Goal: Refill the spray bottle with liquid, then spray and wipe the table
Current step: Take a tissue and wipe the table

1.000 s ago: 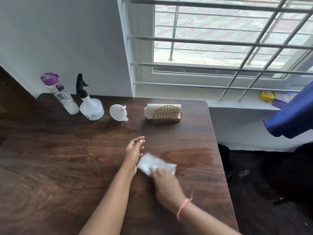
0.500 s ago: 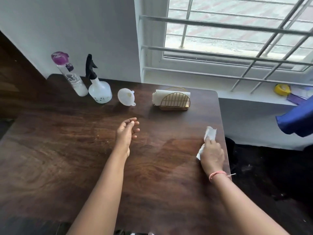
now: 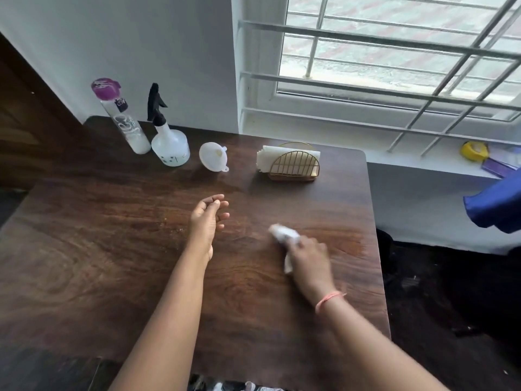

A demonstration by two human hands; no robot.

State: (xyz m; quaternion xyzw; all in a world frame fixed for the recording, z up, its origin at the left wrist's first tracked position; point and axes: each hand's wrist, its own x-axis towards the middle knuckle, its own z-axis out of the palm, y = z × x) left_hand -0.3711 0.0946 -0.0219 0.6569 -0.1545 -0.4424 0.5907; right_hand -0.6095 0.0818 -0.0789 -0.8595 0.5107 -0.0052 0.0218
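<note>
The dark wooden table (image 3: 84,249) fills most of the view, its right edge running alongside bare floor and its far edge against the wall below the barred window (image 3: 394,66). Broad open wood lies to the left of both arms. The right hand (image 3: 308,258) presses a crumpled white tissue (image 3: 283,234) to the wood, well in from the right edge, fingers curled over it. The left hand (image 3: 207,218) hovers loosely curled, holding nothing. Along the far edge stand the spray bottle (image 3: 169,142), a purple-capped bottle (image 3: 124,119), a napkin holder (image 3: 293,162) and a funnel (image 3: 213,157).
</note>
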